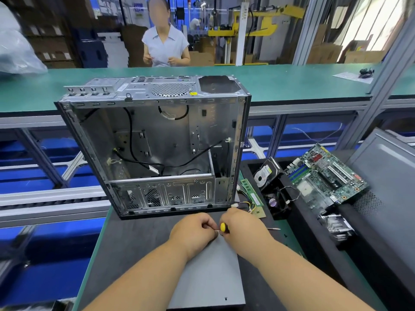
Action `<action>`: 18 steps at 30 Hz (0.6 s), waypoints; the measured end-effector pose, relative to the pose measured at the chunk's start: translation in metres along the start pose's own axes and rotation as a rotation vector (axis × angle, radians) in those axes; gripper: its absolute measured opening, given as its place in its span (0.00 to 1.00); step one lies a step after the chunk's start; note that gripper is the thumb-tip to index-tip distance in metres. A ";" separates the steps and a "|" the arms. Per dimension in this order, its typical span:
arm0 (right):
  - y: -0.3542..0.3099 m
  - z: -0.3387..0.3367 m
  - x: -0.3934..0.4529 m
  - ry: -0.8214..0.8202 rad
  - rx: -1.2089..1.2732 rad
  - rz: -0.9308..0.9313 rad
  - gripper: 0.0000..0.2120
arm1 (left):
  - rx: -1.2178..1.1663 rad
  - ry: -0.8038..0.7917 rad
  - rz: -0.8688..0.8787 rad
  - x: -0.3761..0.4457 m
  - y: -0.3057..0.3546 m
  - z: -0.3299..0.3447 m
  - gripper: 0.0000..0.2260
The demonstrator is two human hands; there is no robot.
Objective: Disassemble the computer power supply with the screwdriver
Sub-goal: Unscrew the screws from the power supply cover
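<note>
The right hand (241, 223) is curled round the yellow-capped screwdriver (222, 227), and the left hand (195, 230) pinches something tiny at its tip, perhaps a screw. Directly beneath both lies the grey power supply (208, 274), flat on the mat. It looks rigid, heavy and smooth-sided; I'd grip its edges. Beyond stands the stripped computer case (157, 142).

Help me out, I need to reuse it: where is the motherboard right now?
In the head view the motherboard lies tilted on the right, beyond the hard drive and right of the open computer case.
</note>
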State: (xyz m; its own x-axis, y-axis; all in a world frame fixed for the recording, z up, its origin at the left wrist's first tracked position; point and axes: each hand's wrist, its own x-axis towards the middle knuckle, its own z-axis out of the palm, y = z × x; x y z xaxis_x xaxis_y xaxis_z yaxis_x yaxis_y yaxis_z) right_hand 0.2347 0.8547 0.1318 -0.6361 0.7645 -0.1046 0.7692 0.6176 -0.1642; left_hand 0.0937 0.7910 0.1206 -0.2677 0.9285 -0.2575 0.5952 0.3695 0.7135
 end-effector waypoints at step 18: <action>-0.011 -0.009 0.003 -0.022 -0.207 -0.168 0.13 | 0.164 0.014 0.125 0.004 -0.002 0.002 0.02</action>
State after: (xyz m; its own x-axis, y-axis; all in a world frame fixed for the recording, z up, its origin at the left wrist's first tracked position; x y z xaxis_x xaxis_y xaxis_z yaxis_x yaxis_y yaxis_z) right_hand 0.2243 0.8520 0.1425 -0.7551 0.6456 -0.1142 0.6476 0.7616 0.0234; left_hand 0.0929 0.7946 0.1171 -0.1940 0.9672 -0.1638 0.7397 0.2539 0.6232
